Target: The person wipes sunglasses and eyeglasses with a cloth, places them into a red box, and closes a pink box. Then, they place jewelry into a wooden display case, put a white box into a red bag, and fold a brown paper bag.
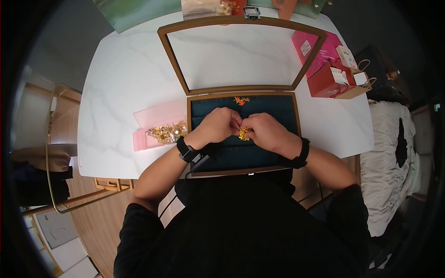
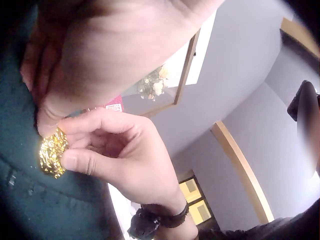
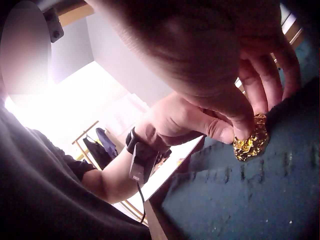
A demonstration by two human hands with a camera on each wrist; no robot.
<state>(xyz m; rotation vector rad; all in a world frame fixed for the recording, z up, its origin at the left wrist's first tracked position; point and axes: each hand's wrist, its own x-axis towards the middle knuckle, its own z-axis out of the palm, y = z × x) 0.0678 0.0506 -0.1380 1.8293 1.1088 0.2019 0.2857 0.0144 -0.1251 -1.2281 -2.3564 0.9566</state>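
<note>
A small, crinkled gold ornament (image 1: 243,134) sits low over the dark green padded lining (image 1: 222,157) of a wooden display case. My right hand (image 1: 271,134) pinches it between thumb and forefinger. From the other side my left hand (image 1: 218,125) holds its edge, the thumb (image 3: 220,131) against the gold in the right wrist view. Slots run across the lining below the ornament (image 3: 251,142). Near the back of the case lies an orange-red flower-shaped brooch (image 1: 241,100). The underside of the gold piece is hidden.
The case's glass lid (image 1: 172,51) stands raised at the back. Left of the case, an open pink box (image 1: 157,113) holds several gold and pearl jewellery pieces (image 1: 166,133). A red paper bag (image 1: 327,83) and a magenta package (image 1: 320,51) stand at the right on the white table (image 1: 111,92).
</note>
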